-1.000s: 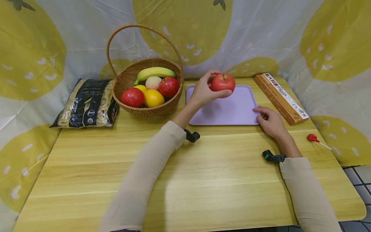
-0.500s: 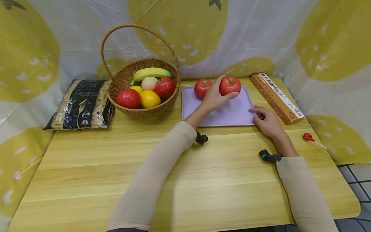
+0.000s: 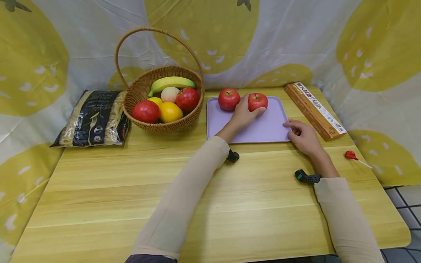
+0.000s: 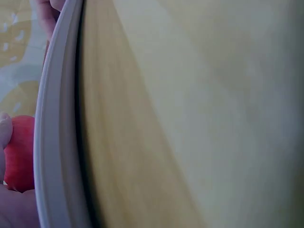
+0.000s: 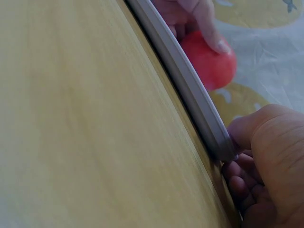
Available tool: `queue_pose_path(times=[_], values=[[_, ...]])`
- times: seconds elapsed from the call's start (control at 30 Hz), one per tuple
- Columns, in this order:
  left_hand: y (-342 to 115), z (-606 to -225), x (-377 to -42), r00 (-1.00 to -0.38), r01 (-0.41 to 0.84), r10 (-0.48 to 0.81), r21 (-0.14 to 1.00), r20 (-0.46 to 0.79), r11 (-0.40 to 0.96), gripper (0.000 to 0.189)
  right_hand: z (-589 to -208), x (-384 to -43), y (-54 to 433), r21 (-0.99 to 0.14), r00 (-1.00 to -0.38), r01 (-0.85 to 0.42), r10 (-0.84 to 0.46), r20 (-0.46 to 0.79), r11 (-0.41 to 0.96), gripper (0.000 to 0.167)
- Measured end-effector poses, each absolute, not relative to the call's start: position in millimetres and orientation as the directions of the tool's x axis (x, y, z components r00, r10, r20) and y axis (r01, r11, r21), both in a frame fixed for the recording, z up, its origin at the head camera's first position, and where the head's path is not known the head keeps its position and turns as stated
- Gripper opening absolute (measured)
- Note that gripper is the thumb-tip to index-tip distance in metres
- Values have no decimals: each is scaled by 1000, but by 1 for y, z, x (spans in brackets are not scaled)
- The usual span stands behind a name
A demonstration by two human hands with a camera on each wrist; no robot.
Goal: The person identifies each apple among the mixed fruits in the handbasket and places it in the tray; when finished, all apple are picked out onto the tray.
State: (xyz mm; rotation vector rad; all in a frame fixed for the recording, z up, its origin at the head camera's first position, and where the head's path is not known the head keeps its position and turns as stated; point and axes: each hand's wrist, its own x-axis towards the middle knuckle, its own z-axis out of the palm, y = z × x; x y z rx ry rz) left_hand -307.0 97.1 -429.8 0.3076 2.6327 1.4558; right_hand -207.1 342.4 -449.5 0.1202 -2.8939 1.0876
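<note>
My left hand (image 3: pixel 242 116) grips a red apple (image 3: pixel 258 101) low over the back of the purple tray (image 3: pixel 263 129), its thumb along the near side. A second red apple (image 3: pixel 228 99) sits at the tray's back left, just left of that hand. With thumb and fingers, my right hand (image 3: pixel 306 139) pinches the tray's right edge near its front corner. In the right wrist view the thumb lies above the tray rim (image 5: pixel 190 85) and curled fingers below it. The left wrist view catches only part of the held apple (image 4: pixel 20 154) behind the rim.
A wicker basket (image 3: pixel 158 128) with a tall handle holds a banana (image 3: pixel 172 83) and several other fruits, left of the tray. Beyond it lies a bag of pasta (image 3: pixel 93 118). Right of the tray are a long pasta box (image 3: pixel 314 110) and a red lollipop (image 3: pixel 350 155).
My left hand has carried its apple right, then lowered it towards the tray, uncovering the apple at the back left. The right hand keeps its pinch on the tray edge.
</note>
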Motion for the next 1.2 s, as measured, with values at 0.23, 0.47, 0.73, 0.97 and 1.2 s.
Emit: queue_pose_path(times=[0.23, 0.47, 0.73, 0.97, 1.2], values=[[100, -429, -308, -982, 83, 188, 820, -31, 566, 89, -450, -207, 340, -661, -997, -80, -55, 59, 746, 36], [97, -423, -308, -973, 113, 226, 760, -45, 639, 91, -450, -208, 341, -665, -997, -80, -58, 54, 743, 36], [88, -409, -296, -939, 175, 331, 705, -89, 687, 99, -451, -207, 342, -662, -997, -80, -60, 53, 745, 36], [68, -392, -278, -906, 250, 417, 710, -67, 659, 100, -449, -204, 340, -669, -997, -81, -52, 63, 739, 36], [36, -372, -261, -871, 335, 483, 823, 85, 459, 80, -448, -205, 341, -661, -997, -82, -57, 59, 746, 37]])
